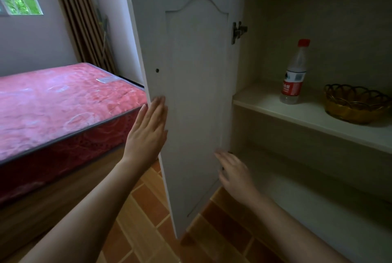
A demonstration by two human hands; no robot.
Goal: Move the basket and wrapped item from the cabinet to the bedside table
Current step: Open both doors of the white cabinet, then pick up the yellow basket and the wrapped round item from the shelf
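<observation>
A golden-brown basket [356, 104] with a scalloped rim stands on the cabinet's middle shelf [314, 118] at the right, partly cut off by the frame edge. No wrapped item shows in view. The white cabinet door [191, 93] stands open towards me. My left hand [148, 131] lies flat with straight fingers against the door's outer edge. My right hand [235, 173] hovers low by the door's inner face, near the hinge side, fingers spread and holding nothing.
A clear plastic bottle [294, 72] with a red cap and red label stands on the shelf left of the basket. A bed with a red mattress [53, 110] lies to the left. Orange floor tiles [148, 220] run below. A curtain [84, 19] hangs behind.
</observation>
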